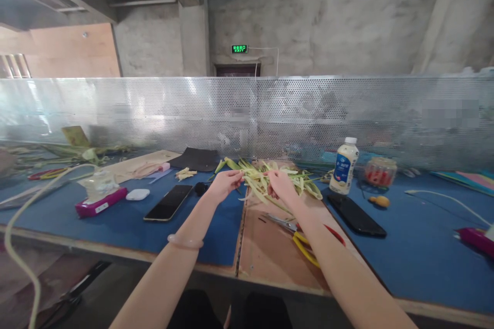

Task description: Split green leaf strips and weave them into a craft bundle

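Note:
A heap of pale green and yellow corn husks (309, 185) lies on the brown board (258, 262) in front of me. My left hand (227, 184) is at the heap's left edge, its thumb and fingertips pinched on a thin strip of husk. Over the middle of the heap, my right hand (281, 185) has its fingers curled in on the husk strips; exactly where its fingertips grip is partly hidden. Below the heap rest scissors (303, 249) with red and yellow handles, partly covered by my right forearm.
On the left are a phone (169, 204), a white case (138, 194), a magenta power strip (101, 205) and a cable. To the right stand a bottle (343, 167) and a jar (380, 171), with a black phone (357, 216) nearby. A perforated metal screen (173, 113) rises behind.

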### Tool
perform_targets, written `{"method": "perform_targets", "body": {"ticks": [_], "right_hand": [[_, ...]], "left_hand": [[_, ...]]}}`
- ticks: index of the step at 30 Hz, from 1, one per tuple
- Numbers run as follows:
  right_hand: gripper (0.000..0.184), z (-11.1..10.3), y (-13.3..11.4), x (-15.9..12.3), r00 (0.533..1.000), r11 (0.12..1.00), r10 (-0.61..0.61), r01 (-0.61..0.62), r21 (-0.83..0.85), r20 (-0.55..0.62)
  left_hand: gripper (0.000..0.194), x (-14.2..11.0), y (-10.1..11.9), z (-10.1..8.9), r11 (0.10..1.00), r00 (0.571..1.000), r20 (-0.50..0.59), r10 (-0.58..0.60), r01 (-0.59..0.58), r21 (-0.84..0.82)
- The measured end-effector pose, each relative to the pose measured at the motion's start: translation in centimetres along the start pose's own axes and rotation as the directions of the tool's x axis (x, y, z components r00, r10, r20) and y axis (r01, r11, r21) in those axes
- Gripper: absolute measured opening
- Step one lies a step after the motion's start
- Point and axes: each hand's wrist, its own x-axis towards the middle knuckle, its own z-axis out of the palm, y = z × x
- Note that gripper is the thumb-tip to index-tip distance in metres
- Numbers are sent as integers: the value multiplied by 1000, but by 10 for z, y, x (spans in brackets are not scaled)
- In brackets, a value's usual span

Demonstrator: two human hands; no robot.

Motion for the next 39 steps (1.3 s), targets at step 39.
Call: {"method": "perform_targets", "body": {"ticks": [39], "right_hand": [[24, 14, -10, -11, 935, 935, -320, 337, -105, 152]], "left_hand": [[29, 5, -3, 1, 999, 983, -184, 1, 6, 39]]}}
